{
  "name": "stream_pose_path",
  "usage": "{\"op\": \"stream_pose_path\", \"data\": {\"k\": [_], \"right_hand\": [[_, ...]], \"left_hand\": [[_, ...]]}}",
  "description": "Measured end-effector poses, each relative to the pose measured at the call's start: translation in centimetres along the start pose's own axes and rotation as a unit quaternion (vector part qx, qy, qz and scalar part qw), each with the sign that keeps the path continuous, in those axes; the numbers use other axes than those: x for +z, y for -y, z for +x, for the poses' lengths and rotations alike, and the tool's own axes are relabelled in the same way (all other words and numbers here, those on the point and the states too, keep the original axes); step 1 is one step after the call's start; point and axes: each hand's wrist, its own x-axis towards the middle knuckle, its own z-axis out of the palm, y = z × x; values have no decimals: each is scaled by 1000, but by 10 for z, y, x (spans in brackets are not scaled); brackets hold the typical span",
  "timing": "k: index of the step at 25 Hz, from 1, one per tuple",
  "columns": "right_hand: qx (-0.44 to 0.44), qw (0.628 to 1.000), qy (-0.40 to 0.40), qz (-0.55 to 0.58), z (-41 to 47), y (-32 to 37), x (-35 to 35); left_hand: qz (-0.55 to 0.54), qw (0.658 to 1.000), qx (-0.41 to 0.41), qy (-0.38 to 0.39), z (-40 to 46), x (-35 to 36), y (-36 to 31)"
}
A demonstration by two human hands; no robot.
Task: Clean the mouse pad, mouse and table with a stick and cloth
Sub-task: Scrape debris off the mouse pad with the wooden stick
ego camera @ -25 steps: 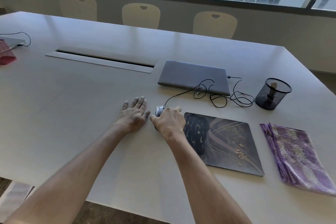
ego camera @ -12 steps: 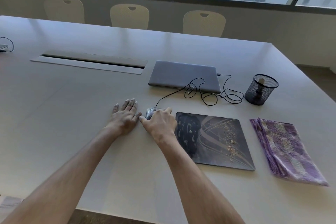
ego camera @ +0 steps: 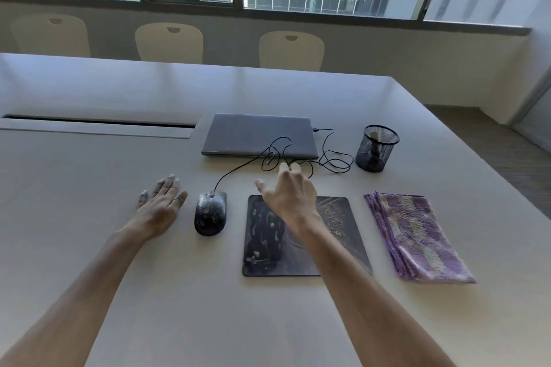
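Observation:
A dark, smudged wired mouse lies on the pale table, left of a dark mouse pad that carries crumbs on its right half. My left hand rests flat on the table, left of the mouse, fingers spread. My right hand hovers empty above the pad's far edge, fingers loosely apart, pointing toward the cable. A folded purple cloth lies right of the pad. A black mesh cup behind it holds a stick-like tool with a pale tip.
A closed grey laptop sits behind the pad, with the mouse's black cable looped in front of it. A long cable slot runs at far left. Three pale chairs stand along the table's far edge under the windows.
My right hand has let go of the mouse and lifted to the right over the pad. The mouse now lies uncovered on the table. The left hand stays flat.

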Motion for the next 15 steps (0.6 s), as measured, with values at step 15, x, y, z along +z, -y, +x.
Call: {"op": "stream_pose_path", "data": {"k": [15], "right_hand": [[67,991,-116,-18,47,-171,-89]], "left_hand": [[-18,955,293,-30,10,34,-242]]}}
